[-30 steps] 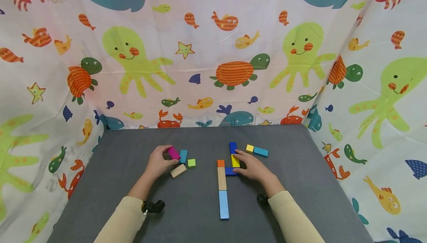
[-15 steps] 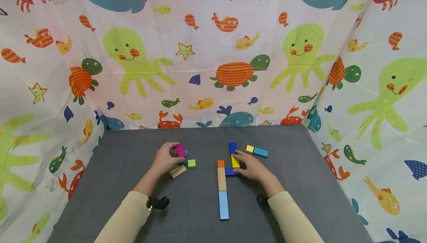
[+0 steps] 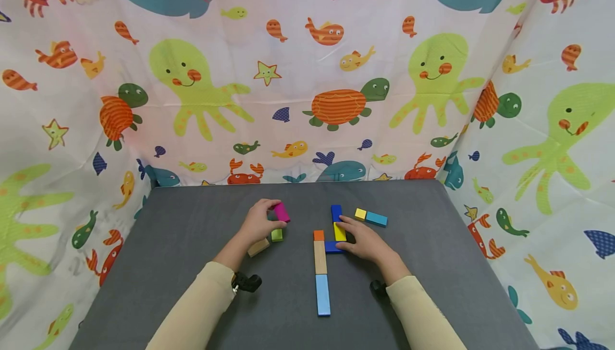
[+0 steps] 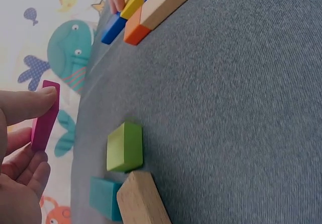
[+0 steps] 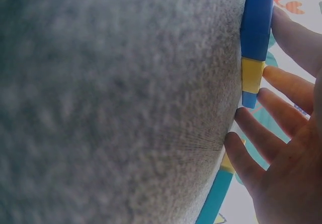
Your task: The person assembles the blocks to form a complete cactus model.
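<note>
My left hand (image 3: 258, 224) pinches a magenta block (image 3: 282, 212) between thumb and fingers, held up off the table in the left wrist view. Below it lie a green cube (image 4: 124, 147), a teal block (image 4: 104, 198) and a plain wooden block (image 4: 142, 200); the hand partly covers them in the head view. My right hand (image 3: 366, 239) has its fingers spread, thumb at a lower blue block (image 3: 332, 247) and fingertips at a yellow block (image 3: 339, 231). An upper blue block (image 3: 336, 212) continues that row.
Left of the blue and yellow row stands a column: orange cube (image 3: 318, 236), long wooden block (image 3: 320, 257) and light blue block (image 3: 323, 295). A small yellow cube (image 3: 360, 214) and a teal-blue block (image 3: 377, 219) lie at the right. A patterned curtain (image 3: 298, 99) surrounds the grey table (image 3: 269, 307).
My left hand has lifted the magenta block and carried it to the right, past the teal block and over the green cube's far side. The right hand stays in place.
</note>
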Demonstrator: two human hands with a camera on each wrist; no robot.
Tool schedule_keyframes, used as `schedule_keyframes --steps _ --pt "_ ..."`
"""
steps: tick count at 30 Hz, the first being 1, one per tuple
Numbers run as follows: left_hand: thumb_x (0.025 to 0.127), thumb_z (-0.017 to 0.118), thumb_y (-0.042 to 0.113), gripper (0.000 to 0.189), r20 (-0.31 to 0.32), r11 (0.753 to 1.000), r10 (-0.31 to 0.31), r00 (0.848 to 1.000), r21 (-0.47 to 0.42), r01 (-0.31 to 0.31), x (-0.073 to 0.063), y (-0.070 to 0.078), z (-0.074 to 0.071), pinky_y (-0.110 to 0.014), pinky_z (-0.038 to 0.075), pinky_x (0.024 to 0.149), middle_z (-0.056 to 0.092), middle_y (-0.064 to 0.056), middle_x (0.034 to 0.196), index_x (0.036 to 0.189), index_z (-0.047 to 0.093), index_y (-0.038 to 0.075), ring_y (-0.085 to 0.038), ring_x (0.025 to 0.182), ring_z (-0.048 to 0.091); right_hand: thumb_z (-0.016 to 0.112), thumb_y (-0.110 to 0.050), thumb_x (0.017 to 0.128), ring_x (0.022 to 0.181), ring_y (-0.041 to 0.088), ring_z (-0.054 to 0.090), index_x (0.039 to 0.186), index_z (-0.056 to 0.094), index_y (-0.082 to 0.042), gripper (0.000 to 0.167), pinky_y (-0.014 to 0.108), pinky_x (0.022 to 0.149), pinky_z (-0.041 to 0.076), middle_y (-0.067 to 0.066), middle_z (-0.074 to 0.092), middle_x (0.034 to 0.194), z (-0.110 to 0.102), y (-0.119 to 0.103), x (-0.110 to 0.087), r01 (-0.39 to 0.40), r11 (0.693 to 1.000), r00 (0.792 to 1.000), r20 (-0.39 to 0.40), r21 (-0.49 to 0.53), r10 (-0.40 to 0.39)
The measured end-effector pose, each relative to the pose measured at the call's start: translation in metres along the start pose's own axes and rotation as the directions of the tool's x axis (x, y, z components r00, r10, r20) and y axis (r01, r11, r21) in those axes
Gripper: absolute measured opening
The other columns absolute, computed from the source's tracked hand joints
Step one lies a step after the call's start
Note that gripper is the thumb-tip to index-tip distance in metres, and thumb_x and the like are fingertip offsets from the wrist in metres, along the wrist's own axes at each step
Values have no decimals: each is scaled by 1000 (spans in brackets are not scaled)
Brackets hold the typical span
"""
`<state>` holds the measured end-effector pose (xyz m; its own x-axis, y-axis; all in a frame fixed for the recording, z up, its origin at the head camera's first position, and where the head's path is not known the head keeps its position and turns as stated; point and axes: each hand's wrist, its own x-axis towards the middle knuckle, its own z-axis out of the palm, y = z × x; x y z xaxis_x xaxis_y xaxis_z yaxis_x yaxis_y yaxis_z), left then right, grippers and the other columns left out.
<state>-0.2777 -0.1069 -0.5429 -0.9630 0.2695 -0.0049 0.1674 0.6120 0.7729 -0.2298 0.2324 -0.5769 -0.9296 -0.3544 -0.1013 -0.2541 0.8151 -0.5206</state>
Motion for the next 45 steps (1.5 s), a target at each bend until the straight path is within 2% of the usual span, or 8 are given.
schedule_keyframes --steps 4,10,19,28,37,45 --pt "91 86 23 66 1 999 8 1000 36 -8 3 5 6 -54 53 99 58 -16 145 148 60 6 -38 126 57 76 -39 99 154 39 39 159 51 -15 70 59 122 35 10 38 170 1 1 0 0 1000 1000 2 -12 0" --pt "92 85 18 65 5 999 21 1000 33 -21 11 12 18 -53 52 103 56 -17 148 150 58 6 -39 128 57 76 -38 99 154 39 39 159 51 -14 69 59 122 34 10 39 170 0 0 0 7 1000 1000 2 3 -7" --pt "93 83 15 66 35 1000 17 999 20 -18 26 21 53 -55 49 109 54 -18 150 152 56 4 -39 134 52 76 -37 99 154 39 38 158 52 -13 68 60 122 34 10 39 170 -1 1 2 -6 1000 1000 -2 -3 6" --pt "94 82 18 64 65 999 -4 998 47 1 37 28 81 -53 42 118 54 -15 156 153 57 9 -37 140 52 77 -37 98 154 39 39 157 53 -14 68 60 122 34 11 40 169 0 -2 2 -22 1000 1000 1 -1 22" --pt "95 82 18 64 83 997 -69 994 -24 71 39 34 93 -55 43 117 53 -15 157 154 57 12 -37 142 51 76 -39 98 154 38 39 158 53 -15 68 60 122 34 10 40 170 0 -2 2 -27 1000 1000 2 -9 27" --pt "93 83 14 62 103 998 -47 994 -35 50 41 26 100 -52 46 115 55 -15 154 151 60 12 -36 137 56 76 -40 98 155 39 38 158 52 -16 70 61 122 34 9 39 170 1 0 3 -42 999 999 4 -17 42"
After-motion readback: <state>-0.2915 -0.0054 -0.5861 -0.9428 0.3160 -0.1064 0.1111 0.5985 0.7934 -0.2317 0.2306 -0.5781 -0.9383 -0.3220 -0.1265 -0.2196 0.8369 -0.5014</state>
